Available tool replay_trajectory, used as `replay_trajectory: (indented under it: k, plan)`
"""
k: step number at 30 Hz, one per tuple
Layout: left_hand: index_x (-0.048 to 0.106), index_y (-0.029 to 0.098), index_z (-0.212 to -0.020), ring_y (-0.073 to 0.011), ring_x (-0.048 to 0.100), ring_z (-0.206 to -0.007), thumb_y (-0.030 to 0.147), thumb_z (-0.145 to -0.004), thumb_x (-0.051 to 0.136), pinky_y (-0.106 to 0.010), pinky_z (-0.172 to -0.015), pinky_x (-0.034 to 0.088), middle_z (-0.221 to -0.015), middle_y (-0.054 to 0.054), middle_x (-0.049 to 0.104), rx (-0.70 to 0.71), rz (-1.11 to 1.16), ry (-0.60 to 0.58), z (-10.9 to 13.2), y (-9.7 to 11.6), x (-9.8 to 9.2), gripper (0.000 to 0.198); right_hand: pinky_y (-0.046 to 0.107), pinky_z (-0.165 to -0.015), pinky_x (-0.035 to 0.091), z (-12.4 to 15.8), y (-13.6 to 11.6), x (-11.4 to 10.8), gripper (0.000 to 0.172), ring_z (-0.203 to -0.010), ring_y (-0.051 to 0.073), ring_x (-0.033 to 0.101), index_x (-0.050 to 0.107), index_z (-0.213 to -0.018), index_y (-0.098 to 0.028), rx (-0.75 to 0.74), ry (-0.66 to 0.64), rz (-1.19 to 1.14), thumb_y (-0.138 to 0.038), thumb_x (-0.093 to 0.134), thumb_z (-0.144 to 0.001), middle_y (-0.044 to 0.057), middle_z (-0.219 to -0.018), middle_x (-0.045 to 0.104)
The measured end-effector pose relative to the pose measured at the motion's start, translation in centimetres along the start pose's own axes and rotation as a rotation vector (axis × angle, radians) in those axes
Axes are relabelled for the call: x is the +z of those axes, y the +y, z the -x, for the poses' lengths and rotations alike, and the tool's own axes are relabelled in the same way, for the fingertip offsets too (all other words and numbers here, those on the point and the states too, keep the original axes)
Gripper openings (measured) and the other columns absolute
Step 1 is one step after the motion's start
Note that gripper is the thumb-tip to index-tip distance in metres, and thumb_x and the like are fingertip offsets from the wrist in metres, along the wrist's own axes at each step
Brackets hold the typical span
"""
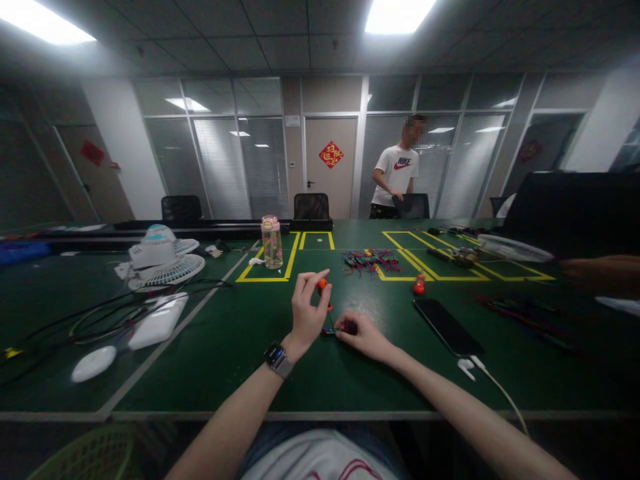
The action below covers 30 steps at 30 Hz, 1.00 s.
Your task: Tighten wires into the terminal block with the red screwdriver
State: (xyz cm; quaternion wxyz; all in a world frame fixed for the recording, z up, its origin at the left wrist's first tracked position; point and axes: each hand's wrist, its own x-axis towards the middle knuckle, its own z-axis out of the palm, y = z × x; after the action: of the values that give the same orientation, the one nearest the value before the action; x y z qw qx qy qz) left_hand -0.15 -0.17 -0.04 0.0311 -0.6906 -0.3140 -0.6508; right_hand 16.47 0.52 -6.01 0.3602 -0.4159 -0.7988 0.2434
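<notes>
My left hand [311, 310] is closed around a small screwdriver with an orange handle [323, 285]. The screwdriver's thin shaft points down at a small green circuit board [329, 331] on the table. Whether its tip touches the board is too small to tell. My right hand [361, 333] pinches the board's right edge between thumb and fingers. Something dark and reddish shows under its curled fingers. Beyond both hands lies a pile of small boards with red and blue wires [371, 261].
To the right are a red-orange gourd-shaped object [419, 285], a phone [449, 327] and white earphones [467, 368]. A drink bottle [272, 243] stands beyond my left hand. White fans [165, 257] and cables lie left. A person [399, 170] stands behind a chair; a blurred arm reaches in at right.
</notes>
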Motion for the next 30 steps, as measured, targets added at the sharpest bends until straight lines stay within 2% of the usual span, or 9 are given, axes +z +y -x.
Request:
replay_trajectory:
  k: [3,9,17,24,30]
  plan:
    - [0.064,0.020,-0.112,-0.0148,0.056,-0.087,0.025,-0.092,0.056,-0.027,-0.079,0.049,-0.094,-0.004,0.052,0.016,-0.022,0.006,-0.07,0.01,-0.01,0.022,0.024,-0.063,0.042,0.02,0.01,-0.01,0.013,-0.067,0.014,0.054,0.066,-0.081,-0.015,0.001,-0.002,0.003,-0.006,0.064,-0.072,0.000,-0.073,0.058]
    - [0.056,0.020,-0.127,-0.0159,0.057,-0.098,0.017,-0.098,0.038,-0.029,-0.085,0.048,-0.107,-0.007,0.058,0.002,0.044,-0.049,0.08,-0.06,-0.12,0.034,0.024,-0.063,0.042,0.00,0.05,0.01,0.013,-0.067,0.014,0.054,0.066,-0.081,-0.015,-0.005,-0.004,0.001,-0.006,0.064,-0.072,0.000,-0.073,0.058]
    - [0.062,0.021,-0.116,-0.0151,0.056,-0.091,0.022,-0.093,0.054,-0.027,-0.081,0.049,-0.098,-0.005,0.053,0.009,-0.006,-0.009,-0.06,-0.09,0.13,0.025,0.024,-0.062,0.041,0.13,-0.15,-0.15,0.013,-0.067,0.013,0.053,0.065,-0.080,-0.015,0.002,-0.003,-0.004,-0.006,0.064,-0.071,0.000,-0.073,0.058]
    - [0.057,0.020,-0.127,-0.0161,0.057,-0.099,0.018,-0.098,0.039,-0.028,-0.085,0.048,-0.107,-0.007,0.058,0.008,0.051,-0.049,0.16,0.03,-0.05,0.034,0.025,-0.064,0.042,0.02,0.19,-0.11,0.013,-0.069,0.015,0.055,0.066,-0.081,-0.014,-0.006,-0.003,-0.008,-0.007,0.064,-0.072,0.001,-0.075,0.059]
    - [0.062,0.020,-0.117,-0.0155,0.057,-0.090,0.021,-0.094,0.051,-0.028,-0.081,0.049,-0.096,-0.005,0.056,0.013,0.008,-0.002,-0.10,-0.12,0.06,0.025,0.024,-0.064,0.042,0.01,0.37,0.08,0.014,-0.069,0.014,0.054,0.066,-0.082,-0.015,-0.013,-0.001,-0.011,-0.005,0.064,-0.072,0.000,-0.075,0.059]
